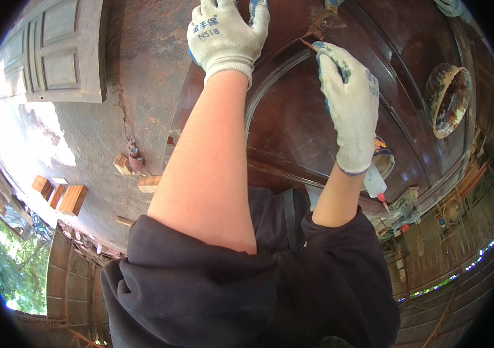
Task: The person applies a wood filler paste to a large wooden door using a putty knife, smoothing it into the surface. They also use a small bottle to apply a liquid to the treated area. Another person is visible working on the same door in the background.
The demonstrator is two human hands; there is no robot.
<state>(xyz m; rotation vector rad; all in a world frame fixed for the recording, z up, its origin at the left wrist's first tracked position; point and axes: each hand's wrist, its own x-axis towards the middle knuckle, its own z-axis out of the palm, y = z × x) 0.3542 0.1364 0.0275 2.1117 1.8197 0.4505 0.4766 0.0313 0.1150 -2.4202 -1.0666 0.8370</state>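
A dark reddish-brown wooden panel (293,122) with curved mouldings, like a door, lies in front of me. My left hand (226,37), in a white work glove with blue on its fingers, reaches to its far left part. The thumb stands apart from the fingers, whose tips are cut off by the upper edge; nothing shows in that hand. My right hand (348,93), gloved alike, is closed on a thin brown stick-like piece (308,43) whose tip points to the left over the moulding. Brown crumbly matter (322,26) lies on the panel just beyond it.
At right on the panel stand a crusted round container (450,101), an open can (383,159) and a white bottle (374,184) with red nozzle. Another person's gloved hand (453,7) shows far right. Wood blocks (73,200) and a panelled door (55,52) are left.
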